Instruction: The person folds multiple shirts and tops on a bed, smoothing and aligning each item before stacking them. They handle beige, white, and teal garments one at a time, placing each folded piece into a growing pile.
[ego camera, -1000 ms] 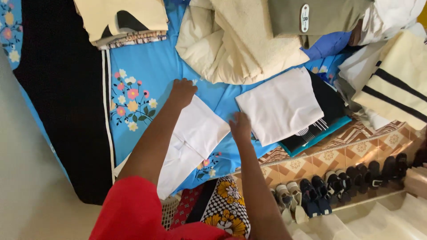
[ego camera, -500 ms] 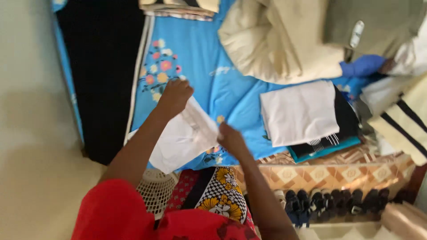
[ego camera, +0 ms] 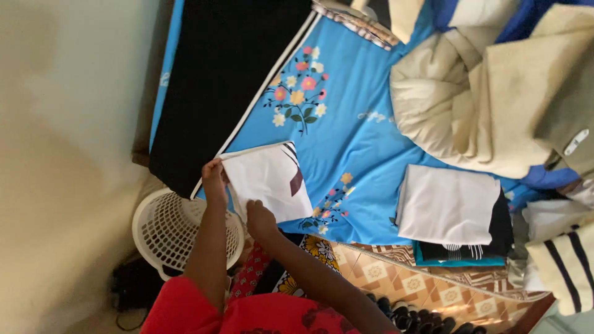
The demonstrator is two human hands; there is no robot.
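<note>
Blue floral bedsheet (ego camera: pixel 365 133), white basket (ego camera: pixel 164 230), patterned tile floor (ego camera: pixel 402 281)

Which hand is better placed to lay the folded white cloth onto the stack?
Probably the right hand: it grips the folded white cloth on the side nearer the white-topped stack of folded clothes; the left hand holds the far edge.

Shoes (ego camera: pixel 421 318) cut by the bottom edge, striped cream cloth (ego camera: pixel 566 269) by the right, laundry basket (ego camera: pixel 167 229) partly behind an arm.

A small white oval label (ego camera: pixel 576 141) sits on the olive garment (ego camera: pixel 566 117).
</note>
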